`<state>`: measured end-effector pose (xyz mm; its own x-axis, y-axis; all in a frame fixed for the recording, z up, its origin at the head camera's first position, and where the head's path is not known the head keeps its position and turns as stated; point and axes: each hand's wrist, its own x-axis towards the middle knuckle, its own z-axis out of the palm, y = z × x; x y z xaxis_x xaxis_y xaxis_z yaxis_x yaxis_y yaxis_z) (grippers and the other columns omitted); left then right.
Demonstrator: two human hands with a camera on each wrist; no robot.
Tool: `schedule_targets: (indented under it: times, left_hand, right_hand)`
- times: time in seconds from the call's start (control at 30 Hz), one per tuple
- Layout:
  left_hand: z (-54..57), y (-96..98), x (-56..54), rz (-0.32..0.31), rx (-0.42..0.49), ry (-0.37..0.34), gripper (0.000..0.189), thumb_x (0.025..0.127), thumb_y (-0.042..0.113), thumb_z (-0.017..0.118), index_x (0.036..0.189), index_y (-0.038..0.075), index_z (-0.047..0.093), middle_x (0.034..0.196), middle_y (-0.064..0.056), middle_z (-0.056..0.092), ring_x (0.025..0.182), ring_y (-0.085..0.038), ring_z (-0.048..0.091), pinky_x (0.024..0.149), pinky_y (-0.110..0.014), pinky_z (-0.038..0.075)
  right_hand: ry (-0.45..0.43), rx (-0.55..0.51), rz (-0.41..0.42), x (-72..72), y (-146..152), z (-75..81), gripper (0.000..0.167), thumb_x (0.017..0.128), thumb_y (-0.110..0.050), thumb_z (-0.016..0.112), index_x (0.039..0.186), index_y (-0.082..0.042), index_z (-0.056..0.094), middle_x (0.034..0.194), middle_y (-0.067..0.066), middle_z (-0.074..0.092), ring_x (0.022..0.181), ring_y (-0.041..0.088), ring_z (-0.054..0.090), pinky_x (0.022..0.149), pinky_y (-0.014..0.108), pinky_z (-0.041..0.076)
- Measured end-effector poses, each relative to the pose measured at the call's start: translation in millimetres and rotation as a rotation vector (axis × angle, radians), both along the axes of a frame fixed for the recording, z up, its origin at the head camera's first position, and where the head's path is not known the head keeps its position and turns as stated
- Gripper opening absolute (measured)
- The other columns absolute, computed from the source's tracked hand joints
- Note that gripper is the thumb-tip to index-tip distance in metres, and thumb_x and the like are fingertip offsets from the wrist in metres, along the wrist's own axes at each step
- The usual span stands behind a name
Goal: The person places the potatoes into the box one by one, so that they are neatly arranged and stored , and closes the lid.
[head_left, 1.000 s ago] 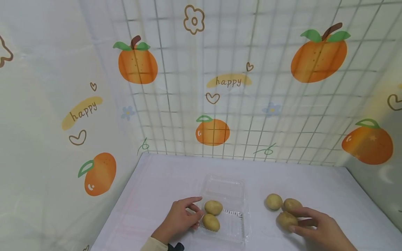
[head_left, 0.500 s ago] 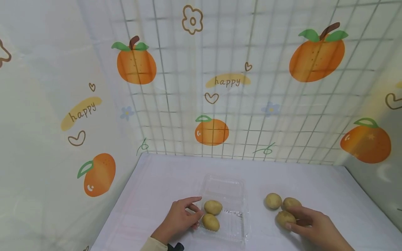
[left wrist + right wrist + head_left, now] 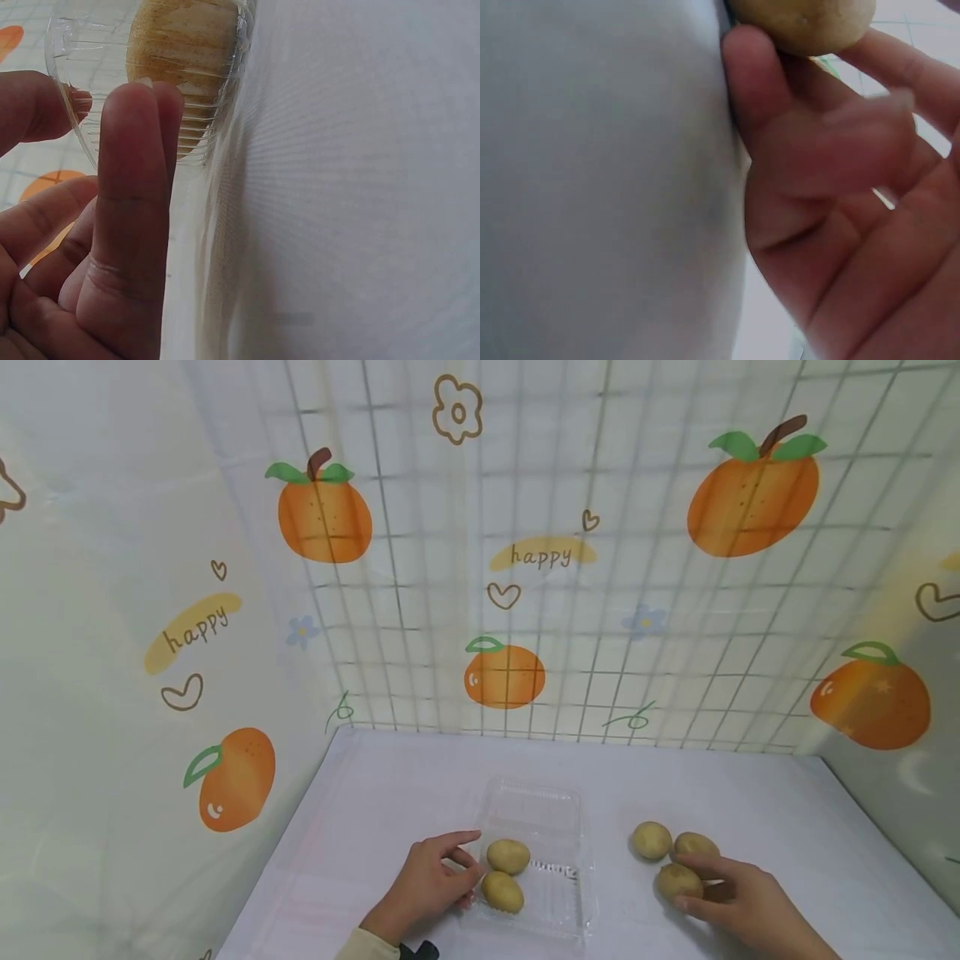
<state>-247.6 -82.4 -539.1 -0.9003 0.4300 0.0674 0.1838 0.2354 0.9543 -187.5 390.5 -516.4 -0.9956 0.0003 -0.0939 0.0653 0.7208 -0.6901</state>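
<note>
My left hand (image 3: 435, 877) is at the left rim of a clear plastic clamshell box (image 3: 551, 910), thumb and fingertips gripping its edge. In the left wrist view, one fingertip laps past the rim beside a potato (image 3: 184, 37) seen through the ribbed wall. Two potatoes lie in the box's left side, a back one (image 3: 508, 857) and a front one (image 3: 502, 892). My right hand (image 3: 738, 897) holds another potato (image 3: 678, 883) between thumb and fingers, close over the table; its lower end (image 3: 806, 26) shows in the right wrist view.
Two more potatoes lie by the right hand: a left one (image 3: 651, 841) and a back one (image 3: 694, 843), partly behind the fingers. The box's lid (image 3: 534, 806) lies open toward the back. Orange-printed curtains (image 3: 555, 635) hang around the white table (image 3: 405, 768).
My right hand has shifted slightly left, and its thumb and fingers have come further around the front potato. My left hand and the box stay in place.
</note>
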Motion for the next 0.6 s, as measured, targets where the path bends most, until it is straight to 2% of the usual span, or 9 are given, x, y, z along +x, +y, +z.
schedule_targets:
  times: [0.3,0.6]
  left_hand:
    - [0.2,-0.8,-0.4,0.006,-0.006,0.005,0.056,0.096,0.018,0.078,0.148,0.008,0.061,0.098,0.001,0.076,0.064,-0.022,0.075,0.058,-0.031,0.062]
    - [2.2,0.3,0.8,-0.003,0.001,0.024,0.056,0.096,0.019,0.078,0.147,0.006,0.061,0.098,0.001,0.077,0.062,-0.021,0.075,0.058,-0.03,0.061]
  right_hand:
    - [0.041,0.004,0.028,1.9,-3.4,3.3,0.068,0.078,-0.041,0.094,0.134,-0.011,0.07,0.13,0.015,0.069,0.097,0.024,0.074,0.077,0.035,0.063]
    - [0.032,-0.006,0.01,1.5,-3.7,1.5,0.069,0.075,-0.042,0.096,0.131,-0.011,0.071,0.126,0.013,0.07,0.097,0.023,0.074,0.076,0.033,0.063]
